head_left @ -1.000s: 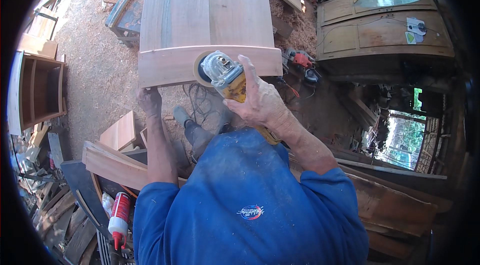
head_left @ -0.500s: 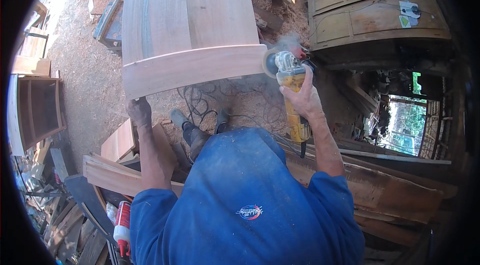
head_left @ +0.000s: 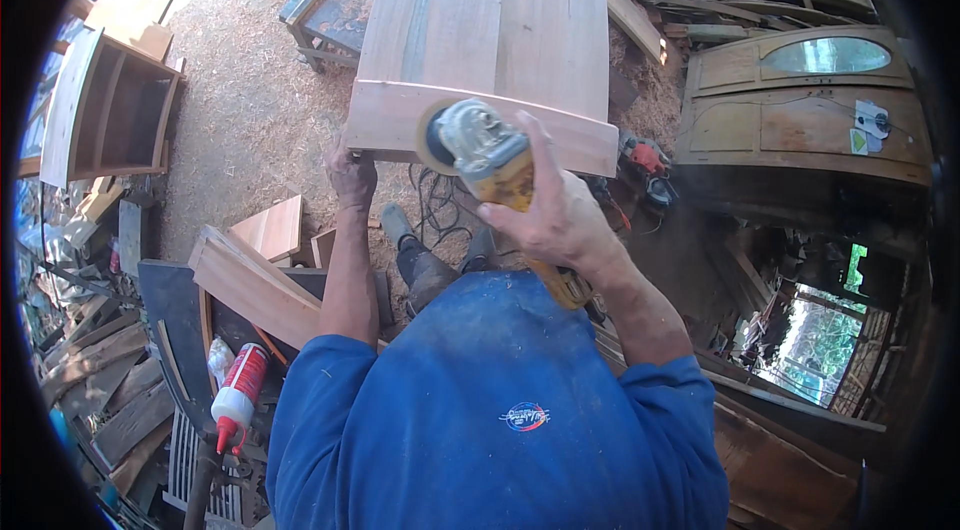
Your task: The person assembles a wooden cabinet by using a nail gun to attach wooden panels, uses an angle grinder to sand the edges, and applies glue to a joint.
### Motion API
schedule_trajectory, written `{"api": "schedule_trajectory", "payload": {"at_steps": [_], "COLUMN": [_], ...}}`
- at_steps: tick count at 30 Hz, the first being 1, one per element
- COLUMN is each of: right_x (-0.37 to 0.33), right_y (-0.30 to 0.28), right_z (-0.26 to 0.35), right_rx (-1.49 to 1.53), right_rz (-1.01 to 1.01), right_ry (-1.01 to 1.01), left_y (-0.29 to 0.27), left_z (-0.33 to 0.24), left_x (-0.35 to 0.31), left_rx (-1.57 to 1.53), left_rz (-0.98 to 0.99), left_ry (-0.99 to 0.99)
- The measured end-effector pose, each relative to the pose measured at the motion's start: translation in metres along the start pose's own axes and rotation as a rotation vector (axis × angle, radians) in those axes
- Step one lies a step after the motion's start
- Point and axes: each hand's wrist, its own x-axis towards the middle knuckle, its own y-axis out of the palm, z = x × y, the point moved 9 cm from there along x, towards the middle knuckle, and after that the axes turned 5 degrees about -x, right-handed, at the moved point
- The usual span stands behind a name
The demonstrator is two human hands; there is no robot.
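Note:
A yellow and grey angle grinder (head_left: pixel 513 182) is in my right hand (head_left: pixel 560 220), fingers wrapped round its body. Its round sanding disc (head_left: pixel 432 135) is over the left half of the curved end board (head_left: pixel 575 138); whether it touches the wood cannot be told. That pale board runs across the near end of a long wooden panel (head_left: pixel 530 20) made of joined planks. At the board's left corner, my left hand (head_left: pixel 350 173) grips the lower edge, its fingertips partly hidden beneath the wood.
Black cable (head_left: pixel 430 215) lies coiled on the floor by my feet. A red power tool (head_left: pixel 648 158) sits right of the panel, near a wooden cabinet front (head_left: pixel 800 125). On the left are loose boards (head_left: pixel 255 285), a white-and-red bottle (head_left: pixel 240 390) and a low dark bench (head_left: pixel 345 10).
The grinder has travelled from the board's right end to its left half, with my right hand. The dust cloud at the disc has faded. My view has shifted left.

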Motion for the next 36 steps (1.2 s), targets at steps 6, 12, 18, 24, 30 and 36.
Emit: {"api": "schedule_trajectory", "payload": {"at_steps": [6,12,18,24,30,36], "right_x": [0.064,0.054,0.019,-0.021,-0.063,-0.105], "right_y": [0.063,0.056,0.031,0.003,-0.042,-0.065], "right_z": [0.070,0.051,0.001,-0.059,-0.123,-0.175], "right_rx": [-0.174,-0.212,-0.197,-0.137,-0.149,-0.030], "right_rz": [0.250,0.206,0.143,0.049,-0.133,-0.211], "right_ry": [-0.062,-0.011,0.090,0.211,0.338,0.507], "left_y": [0.002,0.002,-0.004,0.001,0.004,0.003], "left_z": [0.013,-0.020,-0.024,0.001,0.006,0.004], "left_x": [-0.007,0.002,0.003,-0.001,-0.002,-0.002], "left_rx": [-0.097,0.039,-0.011,0.094,0.153,0.167], "left_rz": [-0.145,0.020,-0.033,-0.015,0.020,0.022], "left_ry": [0.037,0.103,0.073,0.045,-0.048,-0.049]}}
